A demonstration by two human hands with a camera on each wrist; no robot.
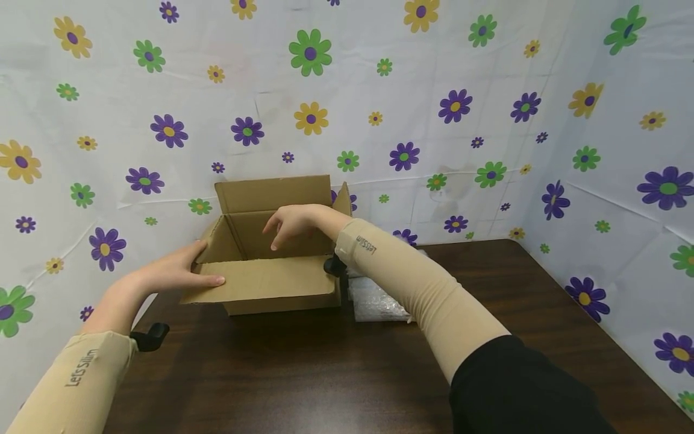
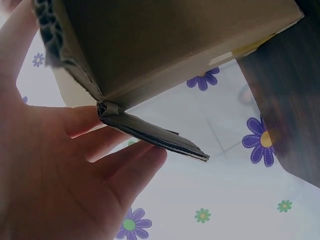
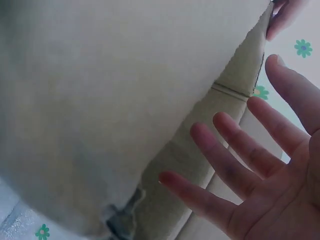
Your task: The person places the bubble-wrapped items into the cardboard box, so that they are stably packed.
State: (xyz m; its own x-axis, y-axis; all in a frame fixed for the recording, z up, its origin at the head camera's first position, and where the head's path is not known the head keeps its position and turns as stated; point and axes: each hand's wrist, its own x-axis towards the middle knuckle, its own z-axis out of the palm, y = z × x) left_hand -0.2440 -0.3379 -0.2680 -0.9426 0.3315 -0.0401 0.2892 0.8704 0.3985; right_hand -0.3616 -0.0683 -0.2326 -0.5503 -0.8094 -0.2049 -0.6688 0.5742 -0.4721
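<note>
From the head, a dark, wood-grained table (image 1: 260,374) fills the lower part of the view, glossy near its front, its far right corner rounded. White sheeting (image 1: 363,96) printed with purple, green and yellow flowers covers the back and right of the room; it is creased, with a smudge low behind the table. The box (image 1: 250,235) sits at the back of the table, its back flap (image 1: 273,196) up and its front flap (image 1: 271,278) folded outward. The left hand (image 1: 176,271) grips its left front corner, thumb on the front flap. The right hand (image 1: 295,224) hangs over the box, fingers loosely bent, thumb apart, nothing held. A clear, shiny packet (image 1: 376,301) lies just right of the box, partly behind the right arm. Both forearms wear beige sleeves (image 1: 89,374)

From the left wrist, the left hand's fingers lie against a cardboard edge, sheeting beyond and the table at the right

From the right wrist, the right hand's fingers are spread wide beside pale, blurred cardboard; fingers of the left hand touch its edge at the top right
</note>
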